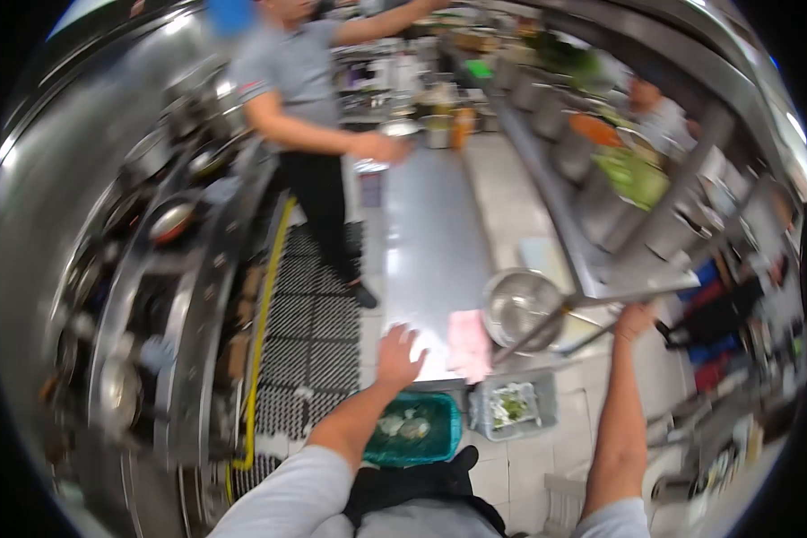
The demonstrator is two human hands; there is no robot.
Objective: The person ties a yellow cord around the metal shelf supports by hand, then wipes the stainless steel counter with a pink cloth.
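My left hand [399, 356] is spread at the near edge of the steel counter [435, 242], fingers apart and holding nothing. Just right of it lies a pink cloth [469, 345], draped over the counter's front edge. Beside the cloth sits a round steel bowl [522, 309]. Farther right, my right hand [635, 320] is at the near corner of the raised steel shelf [601, 285]. Blur hides its fingers, so I cannot make out whether it grips anything there.
Below the counter stand a green bin [439, 421] and a grey bin [547, 417] with scraps. A co-worker [300, 99] reaches over the counter from the left. Stoves with pans [172, 220] line the left side, beyond a black floor mat [309, 323]. Steel containers [605, 211] fill the shelf.
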